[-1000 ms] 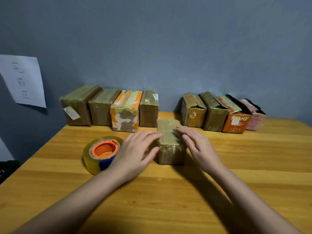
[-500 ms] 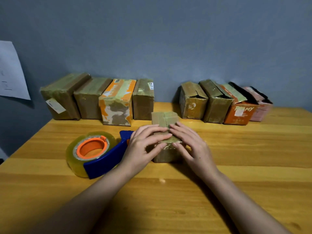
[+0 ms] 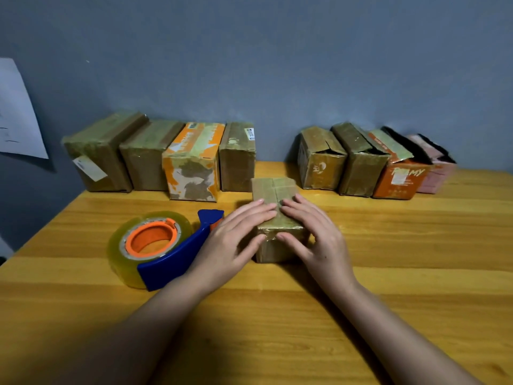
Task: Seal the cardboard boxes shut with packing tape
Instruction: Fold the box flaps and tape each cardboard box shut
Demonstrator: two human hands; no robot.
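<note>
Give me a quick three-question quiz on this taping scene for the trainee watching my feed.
1. True or false: both hands lie flat on top of the small box at the table's middle.
2. Which side of that box is the tape dispenser on? A) the person's left B) the person's right C) behind it
3. How many boxes stand in the group along the wall on the person's left, and how many in the group on the right?

Key:
1. True: the left hand and right hand press its top with straight fingers.
2. A
3. Four in the left group, four in the right group.
</note>
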